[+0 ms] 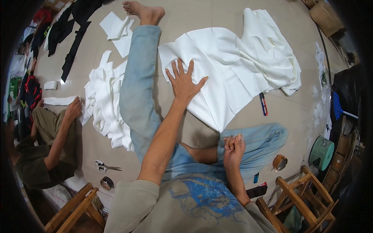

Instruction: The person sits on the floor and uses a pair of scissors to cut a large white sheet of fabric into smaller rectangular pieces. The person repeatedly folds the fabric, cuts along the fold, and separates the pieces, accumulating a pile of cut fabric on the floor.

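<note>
My left hand (184, 82) lies flat with spread fingers on a large piece of white cloth (217, 58), which is spread over the floor between my legs. Toward the right the cloth runs into a rumpled, folded heap (272, 50). My right hand (234, 149) is held above my bent leg, just below the cloth's near corner, with its fingers curled; whether anything is inside them is hidden. A box cutter (264, 105) with a dark and red handle lies beside the cloth's right near edge.
White cloth strips (105, 97) are heaped left of my outstretched leg. Another person (54, 143) sits at the left, holding a white strip (60, 101). Scissors (105, 167) and tape rolls (107, 183) lie near wooden stools (307, 194). A green round container (321, 153) stands at right.
</note>
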{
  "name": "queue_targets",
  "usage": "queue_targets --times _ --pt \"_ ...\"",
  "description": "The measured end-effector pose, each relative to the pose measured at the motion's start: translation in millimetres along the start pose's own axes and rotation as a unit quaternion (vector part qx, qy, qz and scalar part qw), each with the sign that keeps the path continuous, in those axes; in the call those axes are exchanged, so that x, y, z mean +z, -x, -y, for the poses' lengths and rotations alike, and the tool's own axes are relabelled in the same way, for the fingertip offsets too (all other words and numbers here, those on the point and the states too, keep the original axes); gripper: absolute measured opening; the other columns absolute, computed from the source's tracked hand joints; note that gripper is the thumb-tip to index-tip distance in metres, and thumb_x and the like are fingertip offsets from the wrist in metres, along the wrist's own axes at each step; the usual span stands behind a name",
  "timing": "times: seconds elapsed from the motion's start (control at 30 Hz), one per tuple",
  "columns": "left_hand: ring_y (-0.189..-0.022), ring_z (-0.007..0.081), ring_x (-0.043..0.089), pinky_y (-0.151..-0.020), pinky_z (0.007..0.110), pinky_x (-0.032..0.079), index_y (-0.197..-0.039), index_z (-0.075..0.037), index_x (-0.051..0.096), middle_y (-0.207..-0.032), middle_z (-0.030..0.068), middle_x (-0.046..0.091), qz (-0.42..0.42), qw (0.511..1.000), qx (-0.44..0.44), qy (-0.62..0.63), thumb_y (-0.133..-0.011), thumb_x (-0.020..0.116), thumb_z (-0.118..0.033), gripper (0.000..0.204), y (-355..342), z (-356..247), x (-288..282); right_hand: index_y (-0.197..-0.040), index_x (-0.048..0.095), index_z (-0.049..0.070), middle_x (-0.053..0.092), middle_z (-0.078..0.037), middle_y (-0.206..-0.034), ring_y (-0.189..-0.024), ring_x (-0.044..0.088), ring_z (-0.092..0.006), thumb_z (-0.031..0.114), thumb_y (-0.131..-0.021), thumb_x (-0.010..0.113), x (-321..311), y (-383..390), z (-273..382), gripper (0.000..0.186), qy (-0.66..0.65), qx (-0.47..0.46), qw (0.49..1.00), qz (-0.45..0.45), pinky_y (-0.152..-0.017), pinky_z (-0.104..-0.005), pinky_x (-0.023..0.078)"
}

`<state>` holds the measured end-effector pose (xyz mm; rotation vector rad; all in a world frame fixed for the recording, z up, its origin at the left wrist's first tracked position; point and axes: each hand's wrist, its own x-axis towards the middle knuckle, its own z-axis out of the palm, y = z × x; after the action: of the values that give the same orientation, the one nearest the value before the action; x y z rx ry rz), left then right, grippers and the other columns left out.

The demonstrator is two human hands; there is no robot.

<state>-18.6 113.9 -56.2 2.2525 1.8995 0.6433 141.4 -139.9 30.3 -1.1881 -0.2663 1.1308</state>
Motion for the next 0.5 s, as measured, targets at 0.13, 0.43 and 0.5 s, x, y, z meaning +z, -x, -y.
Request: queue_targets --times 0.13,0.43,0.5 --pt "-0.154 0.0502 0.017 -0.118 0.077 0.005 -0.153 -0.014 0.052 -0.16 0.033 0.034 -0.006 1.0 0.006 -0.002 -0.084 0.064 -0.077 0.095 1.2 2.6 3.1 -0.079 0.042 0.013 0.039 0.001 -0.066 -0.062 0.042 -0.0146 0.022 -0.112 0.051 -14.7 20.9 10.9 0.036 0.007 0.005 1.0 0.019 -0.087 -0.0404 0.048" --pt "-0.154 0.0509 0.016 -0.118 0.077 0.003 -0.154 -0.014 0.051 -0.16 0.0336 0.034 0.002 1.0 0.003 -0.009 -0.083 0.061 -0.081 0.097 0.7 3.1 3.0 -0.079 0.046 0.012 0.043 0.0 -0.065 -0.061 0.045 -0.0138 0.029 -0.111 0.056 -45.0 56.9 39.1 0.037 0.134 -0.022 0.989 0.061 -0.077 -0.035 0.047" --pt "-0.155 0.0497 0.016 -0.12 0.075 0.003 -0.155 -0.012 0.05 -0.161 0.0339 0.032 0.019 1.0 -0.007 0.002 -0.087 0.064 -0.073 0.093 -0.4 -2.9 -1.3 -0.082 0.053 0.007 0.051 -0.002 -0.069 -0.063 0.051 -0.0158 0.032 -0.106 0.064 -42.2 54.5 36.9 0.036 0.224 0.028 0.974 0.017 -0.071 -0.0355 0.049"
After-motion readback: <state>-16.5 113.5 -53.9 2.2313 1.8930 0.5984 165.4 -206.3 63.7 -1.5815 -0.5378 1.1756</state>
